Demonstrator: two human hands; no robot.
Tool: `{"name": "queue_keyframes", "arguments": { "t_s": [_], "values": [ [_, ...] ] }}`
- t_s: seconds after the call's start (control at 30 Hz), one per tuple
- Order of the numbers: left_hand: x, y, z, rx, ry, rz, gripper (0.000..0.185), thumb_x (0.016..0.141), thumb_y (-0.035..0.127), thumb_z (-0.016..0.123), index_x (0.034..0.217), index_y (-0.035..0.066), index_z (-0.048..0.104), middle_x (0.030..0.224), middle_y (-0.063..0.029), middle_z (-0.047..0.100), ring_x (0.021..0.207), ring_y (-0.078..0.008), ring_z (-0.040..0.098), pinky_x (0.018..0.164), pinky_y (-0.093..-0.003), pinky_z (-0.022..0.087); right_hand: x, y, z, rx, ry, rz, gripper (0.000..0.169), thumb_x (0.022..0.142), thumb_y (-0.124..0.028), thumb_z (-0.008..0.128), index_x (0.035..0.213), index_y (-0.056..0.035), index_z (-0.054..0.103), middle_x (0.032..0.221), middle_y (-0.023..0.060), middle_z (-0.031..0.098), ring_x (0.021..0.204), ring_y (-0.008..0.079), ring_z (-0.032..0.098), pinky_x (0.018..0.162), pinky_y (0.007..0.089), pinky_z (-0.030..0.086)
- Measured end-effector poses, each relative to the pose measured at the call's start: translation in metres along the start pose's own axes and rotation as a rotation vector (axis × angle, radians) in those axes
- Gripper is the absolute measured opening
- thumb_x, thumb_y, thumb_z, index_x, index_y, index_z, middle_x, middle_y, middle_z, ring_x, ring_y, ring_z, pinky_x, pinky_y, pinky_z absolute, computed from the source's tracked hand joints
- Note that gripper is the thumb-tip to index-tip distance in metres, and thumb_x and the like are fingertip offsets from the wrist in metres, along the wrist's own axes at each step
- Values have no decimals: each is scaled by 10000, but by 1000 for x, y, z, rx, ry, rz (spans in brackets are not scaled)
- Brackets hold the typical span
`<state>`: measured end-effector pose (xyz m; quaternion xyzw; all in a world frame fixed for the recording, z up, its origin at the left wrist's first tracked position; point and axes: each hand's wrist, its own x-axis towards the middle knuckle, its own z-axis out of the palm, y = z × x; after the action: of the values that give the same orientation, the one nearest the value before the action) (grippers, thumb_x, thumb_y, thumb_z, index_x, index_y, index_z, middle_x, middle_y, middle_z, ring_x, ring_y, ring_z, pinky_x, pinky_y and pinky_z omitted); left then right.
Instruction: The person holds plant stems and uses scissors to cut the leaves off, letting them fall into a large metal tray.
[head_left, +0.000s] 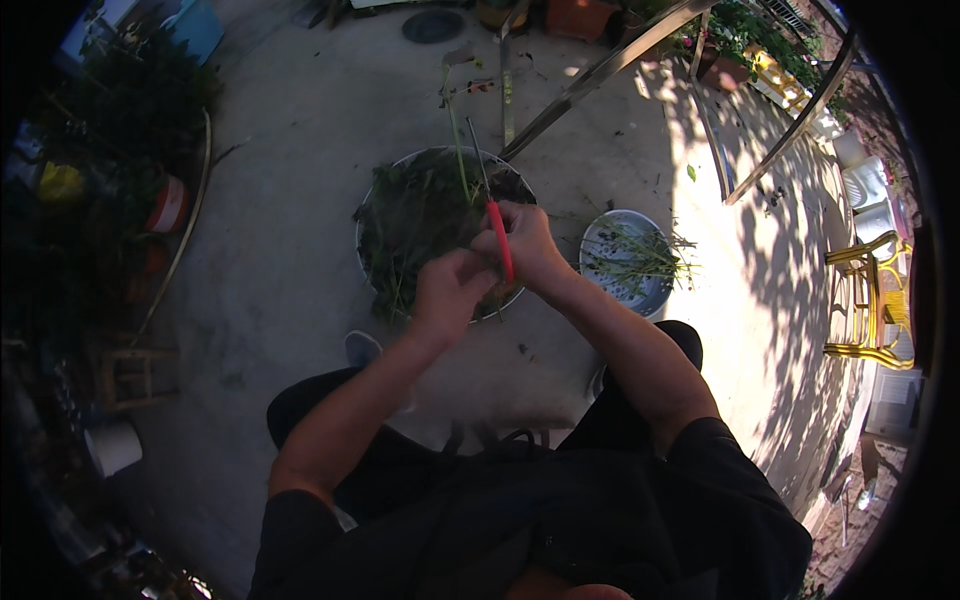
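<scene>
My right hand grips red-handled scissors, whose metal blades point away from me and look shut. Close against it, my left hand has its fingers drawn together at the scissors' handle; whatever lies between those fingertips is hidden. Both hands are over a wide round basin heaped with dark green leafy cuttings. A long pale plant stem with withered leaves at its far end rises beside the blades. To the right, a metal colander holds thin cut green stems, some sticking out over its rim.
A wooden frame stands beyond the basin, its foot near the rim. Potted plants and a small wooden stool are at left. A yellow chair stands at far right on the sunlit concrete floor.
</scene>
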<state>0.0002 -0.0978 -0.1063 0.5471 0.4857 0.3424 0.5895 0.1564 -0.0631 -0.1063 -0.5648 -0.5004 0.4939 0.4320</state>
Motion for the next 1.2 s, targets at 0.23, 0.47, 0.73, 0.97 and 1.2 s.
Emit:
{"name": "queue_keyframes", "arguments": {
  "t_s": [0.23, 0.47, 0.73, 0.97, 1.2],
  "values": [
    [4, 7, -4, -142, -14, -145, 34, 881, 20, 630, 886, 21, 596, 737, -31, 634, 535, -79, 555, 447, -211, 369, -11, -9, 9, -22, -10, 12, 234, 662, -151, 694, 720, 43, 576, 605, 78, 595, 544, 128, 571, 510, 292, 477],
    [13, 16, -43, 5, 126, -79, 54, 890, -2, 586, 936, 25, 585, 764, -38, 639, 532, -59, 544, 390, -195, 339, -19, -37, -12, 182, -224, 198, 319, 780, -302, 683, 796, 5, 596, 637, 51, 573, 562, 124, 551, 526, 264, 440],
    [14, 23, -65, 17, 192, -49, 113, 898, 16, 574, 1003, 21, 614, 802, -32, 648, 548, -44, 533, 408, -184, 340, -31, -25, -12, 284, -508, 408, 494, 825, -470, 643, 875, 22, 632, 799, 82, 617, 661, 144, 593, 593, 270, 483],
    [11, 26, -61, 58, 183, -61, 100, 863, 12, 585, 950, 5, 635, 763, -39, 649, 568, -62, 541, 507, -216, 421, -29, -27, -6, 264, -524, 395, 502, 812, -486, 677, 889, 9, 645, 810, 73, 622, 665, 142, 593, 578, 276, 492],
    [10, 14, -58, 253, 137, 27, 79, 883, -30, 576, 929, 0, 633, 759, -27, 640, 593, -53, 545, 516, -215, 436, -26, -31, -4, 321, -437, 378, 494, 833, -491, 664, 813, 2, 641, 739, 59, 603, 606, 129, 578, 544, 267, 472]
  ]
}}
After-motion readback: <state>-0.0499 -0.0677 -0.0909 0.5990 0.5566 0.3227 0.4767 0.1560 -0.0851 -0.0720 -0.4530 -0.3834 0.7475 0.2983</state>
